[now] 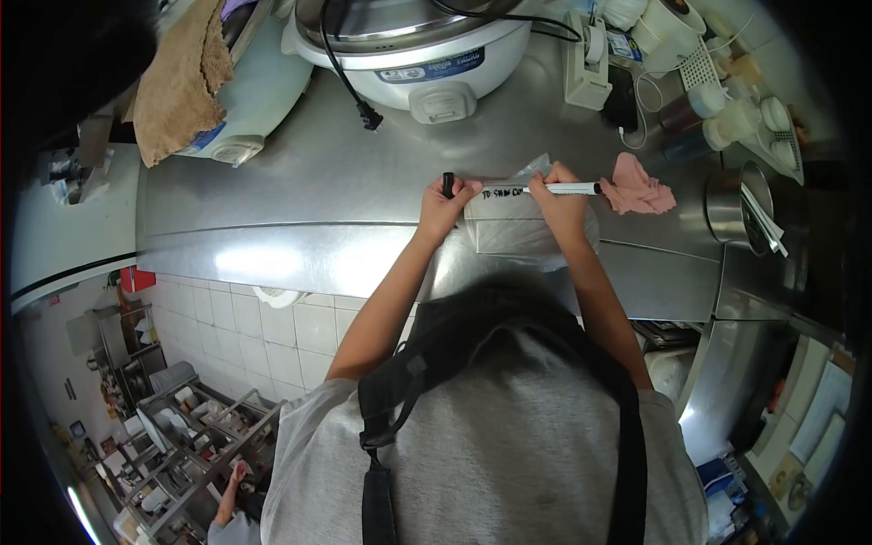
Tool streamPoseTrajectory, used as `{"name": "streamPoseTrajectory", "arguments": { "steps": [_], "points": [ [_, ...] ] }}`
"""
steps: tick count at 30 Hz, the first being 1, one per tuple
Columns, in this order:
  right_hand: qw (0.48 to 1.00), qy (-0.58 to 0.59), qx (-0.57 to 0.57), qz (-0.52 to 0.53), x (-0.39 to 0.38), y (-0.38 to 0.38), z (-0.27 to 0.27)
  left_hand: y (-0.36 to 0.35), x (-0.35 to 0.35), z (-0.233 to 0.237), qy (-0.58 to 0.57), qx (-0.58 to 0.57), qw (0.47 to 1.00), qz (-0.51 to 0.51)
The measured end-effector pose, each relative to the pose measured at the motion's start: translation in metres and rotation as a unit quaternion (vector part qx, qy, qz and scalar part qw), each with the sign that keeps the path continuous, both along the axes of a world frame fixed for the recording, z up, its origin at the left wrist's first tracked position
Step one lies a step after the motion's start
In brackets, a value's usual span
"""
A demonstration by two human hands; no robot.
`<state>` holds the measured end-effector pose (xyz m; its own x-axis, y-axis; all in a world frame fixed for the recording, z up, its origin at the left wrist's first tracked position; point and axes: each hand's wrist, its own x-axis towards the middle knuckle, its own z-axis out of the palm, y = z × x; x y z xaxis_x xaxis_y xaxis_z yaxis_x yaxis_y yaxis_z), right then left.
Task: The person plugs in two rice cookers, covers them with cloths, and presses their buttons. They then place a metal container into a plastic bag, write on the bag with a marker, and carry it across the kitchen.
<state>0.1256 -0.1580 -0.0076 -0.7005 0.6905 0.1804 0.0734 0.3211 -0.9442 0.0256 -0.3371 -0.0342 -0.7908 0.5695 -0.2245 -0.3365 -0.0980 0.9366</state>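
Note:
A package in clear plastic (509, 235) lies on the steel counter in front of me, with black handwriting along its upper edge. My right hand (561, 200) is closed round a white marker (572, 188), its tip at the writing and its black end pointing right. Between the fingers of my left hand (440, 207) stands a black marker cap (448, 184), and that hand rests at the package's upper left corner. Just right of the marker's end lies a crumpled pink cloth (638, 185).
Behind are a rice cooker (440, 77) with a loose black plug (369, 116), and a second cooker (272, 100) under a brown cloth (182, 86). To the right stand a tape dispenser (588, 73), bottles and a metal pot (724, 209). Another person's arm (229, 495) shows at lower left.

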Motion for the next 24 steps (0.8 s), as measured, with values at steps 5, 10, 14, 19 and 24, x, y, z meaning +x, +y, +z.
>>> {"name": "streamPoseTrajectory", "arguments": {
  "steps": [5, 10, 14, 19, 24],
  "points": [
    [0.999, -0.009, 0.031, -0.004, 0.0003, 0.0008, 0.0023, 0.0002, 0.0000, -0.0019, -0.007, 0.011, 1.000, 0.000],
    [1.000, 0.012, 0.017, -0.016, -0.0006, -0.0006, 0.0027, -0.0005, -0.0004, -0.0018, -0.005, 0.005, 1.000, -0.002],
    [1.000, 0.013, 0.016, -0.017, 0.0000, 0.0019, -0.0005, 0.0001, -0.0001, -0.0014, -0.002, 0.013, 1.000, -0.003],
    [0.999, 0.013, 0.029, -0.016, -0.0003, 0.0031, -0.0015, -0.0006, -0.0004, -0.0021, -0.005, 0.008, 1.000, -0.004],
    [0.999, 0.020, 0.025, -0.023, -0.0006, 0.0029, -0.0010, -0.0009, -0.0001, -0.0012, -0.002, 0.000, 1.000, -0.005]
  ]
}}
